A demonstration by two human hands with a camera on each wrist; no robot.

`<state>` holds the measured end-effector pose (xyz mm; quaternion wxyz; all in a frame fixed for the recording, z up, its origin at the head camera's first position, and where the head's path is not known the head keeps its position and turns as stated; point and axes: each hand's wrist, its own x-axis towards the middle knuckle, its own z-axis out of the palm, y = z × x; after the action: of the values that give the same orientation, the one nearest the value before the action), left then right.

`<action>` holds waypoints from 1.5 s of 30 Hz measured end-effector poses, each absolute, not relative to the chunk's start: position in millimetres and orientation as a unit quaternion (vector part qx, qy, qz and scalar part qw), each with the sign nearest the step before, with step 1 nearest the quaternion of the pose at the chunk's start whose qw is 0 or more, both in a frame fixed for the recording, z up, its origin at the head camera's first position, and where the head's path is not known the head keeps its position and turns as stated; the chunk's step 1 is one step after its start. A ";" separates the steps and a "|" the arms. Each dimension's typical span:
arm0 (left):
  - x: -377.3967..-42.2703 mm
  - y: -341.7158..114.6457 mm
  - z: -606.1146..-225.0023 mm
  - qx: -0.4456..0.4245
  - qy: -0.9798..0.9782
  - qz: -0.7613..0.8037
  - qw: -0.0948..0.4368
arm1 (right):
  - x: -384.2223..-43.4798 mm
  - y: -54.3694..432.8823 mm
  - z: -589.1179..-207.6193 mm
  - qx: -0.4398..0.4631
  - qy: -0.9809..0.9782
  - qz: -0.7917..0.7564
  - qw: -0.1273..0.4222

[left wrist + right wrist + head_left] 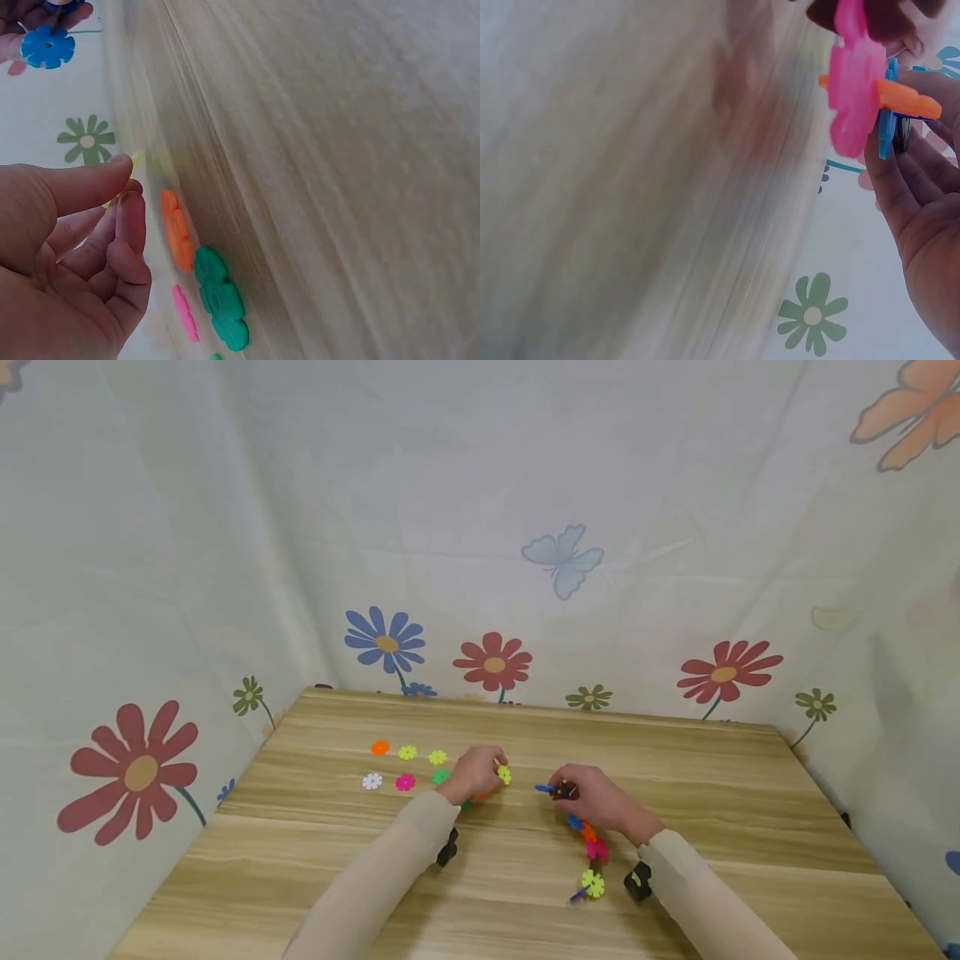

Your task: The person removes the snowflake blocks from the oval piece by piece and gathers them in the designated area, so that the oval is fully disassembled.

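My left hand (pixel 474 773) pinches a yellow flower-shaped disc (pixel 505 774) between thumb and fingers, above the table. In the left wrist view, that disc is mostly hidden behind the fingertips. To the right, my right hand (pixel 596 797) grips the upper end of a chain of interlocked flower discs. A blue disc (pixel 544 787) sticks out past its fingertips, beside a dark brown one. Below the hand the chain hangs on through blue, orange and pink (pixel 597 850) discs to a yellow disc (pixel 592 884) and a purple-blue one (pixel 579 894). A gap separates the two hands.
Left of my left hand, loose discs lie on the wooden table (pixel 712 893): orange (pixel 380 747), white (pixel 372 782), pink (pixel 405 782), two yellow (pixel 407 752) and green (pixel 440 776). Orange (pixel 178 231) and dark green (pixel 220 298) discs lie under that hand. A flower-patterned curtain (pixel 450 527) surrounds the table.
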<state>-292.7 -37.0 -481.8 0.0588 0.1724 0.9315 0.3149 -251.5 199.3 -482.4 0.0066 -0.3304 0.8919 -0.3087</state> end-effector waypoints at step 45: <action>-278.9 -33.4 -471.6 0.250 0.917 0.311 0.022 | -255.5 196.0 -486.4 -0.319 0.897 -0.305 -0.004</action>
<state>-278.9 -33.4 -471.6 0.0219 0.2504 0.9166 0.3110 -255.5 196.0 -486.4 -0.0037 -0.3191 0.8974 -0.3046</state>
